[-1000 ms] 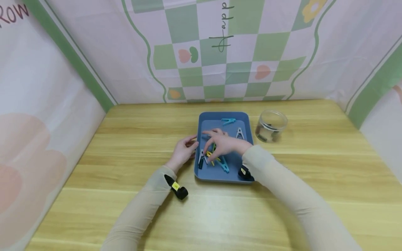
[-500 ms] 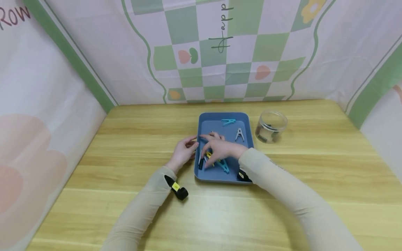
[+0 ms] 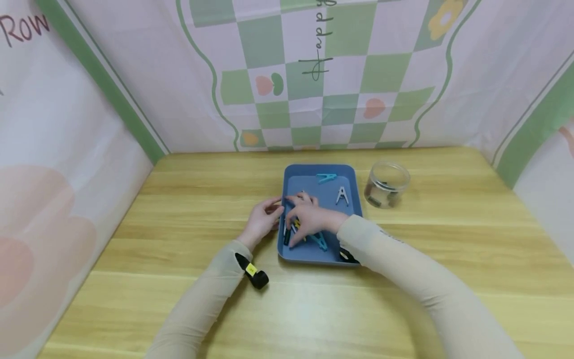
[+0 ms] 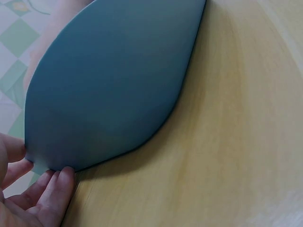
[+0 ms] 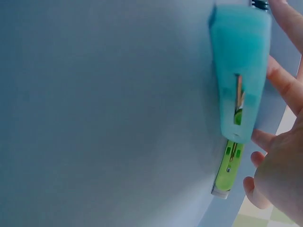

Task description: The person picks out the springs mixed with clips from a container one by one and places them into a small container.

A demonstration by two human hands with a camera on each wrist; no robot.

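A blue tray [image 3: 323, 262] lies on the table with several clothespins in it. My left hand [image 3: 261, 219] touches the tray's outer left wall with extended fingers, as the left wrist view also shows. Inside the tray, my right hand [image 3: 311, 219] is over the left-hand group, fingers spread, thumb pointing down beside a dark clothespin [image 3: 287, 236]. Partly covered by that hand are a yellow clothespin [image 3: 297, 223] and a teal one [image 3: 320, 242]. In the right wrist view, a teal clothespin [image 5: 241, 52] overlaps a green clothespin [image 5: 226, 175]. No grip is visible.
Toward the tray's far end lie a light blue clothespin [image 3: 326, 177] and a grey clothespin [image 3: 342, 195]. A clear round jar [image 3: 386, 184] with dark pieces inside stands right of the tray. Patterned cloth [image 3: 305, 99] hangs behind the wooden table [image 3: 202, 199].
My right hand has shifted left and slightly nearer within the tray, uncovering the grey clothespin. My left hand has stayed at the tray's left side.
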